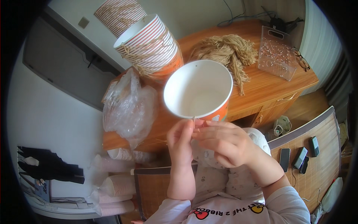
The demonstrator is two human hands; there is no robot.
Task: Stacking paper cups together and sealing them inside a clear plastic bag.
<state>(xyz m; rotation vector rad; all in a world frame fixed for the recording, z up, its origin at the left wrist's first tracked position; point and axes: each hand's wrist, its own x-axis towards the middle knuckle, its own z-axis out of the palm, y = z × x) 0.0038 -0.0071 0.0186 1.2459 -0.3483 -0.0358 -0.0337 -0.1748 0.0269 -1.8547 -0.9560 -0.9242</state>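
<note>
A large paper bucket (178,84), white inside and orange outside, stands at the desk's near edge with its mouth tilted toward me. A small dark spot, perhaps a hole, shows below its far rim. My left hand (180,137) is at the near rim, thumb and forefinger pinched on a short, thin pale strand that looks like a cord end. Beside it my right hand (225,143) has its fingers curled together, their tips close to the left fingertips. Whatever the right fingers hold is hidden. Behind the bucket lies a bundle of tan cord (227,50).
Nested buckets with tan cord handles (153,46) stand at the desk's (246,102) far left. A clear plastic bag (128,108) sits before them. At right are a clear tray of small beads (276,54) and glasses (302,59). A phone (285,159) lies on the mat at lower right.
</note>
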